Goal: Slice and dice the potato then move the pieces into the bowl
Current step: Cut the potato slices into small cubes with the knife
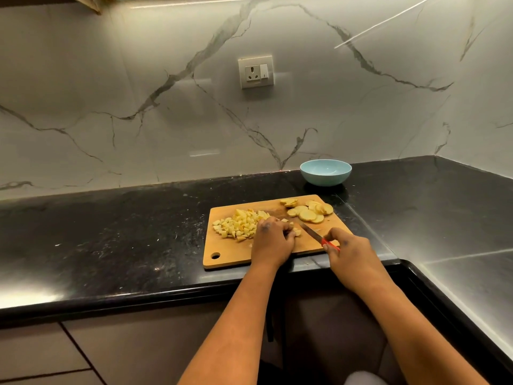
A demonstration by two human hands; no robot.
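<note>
Dicing potato point(294, 232) with knife point(312, 232) on board point(230, 252)

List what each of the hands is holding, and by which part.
The right hand grips the knife by its red handle. The left hand holds potato pieces down on the cutting board with curled fingers.

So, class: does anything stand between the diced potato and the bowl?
Yes. The round potato slices lie at the cutting board's far right corner, between the diced pile and the empty blue bowl behind it.
</note>
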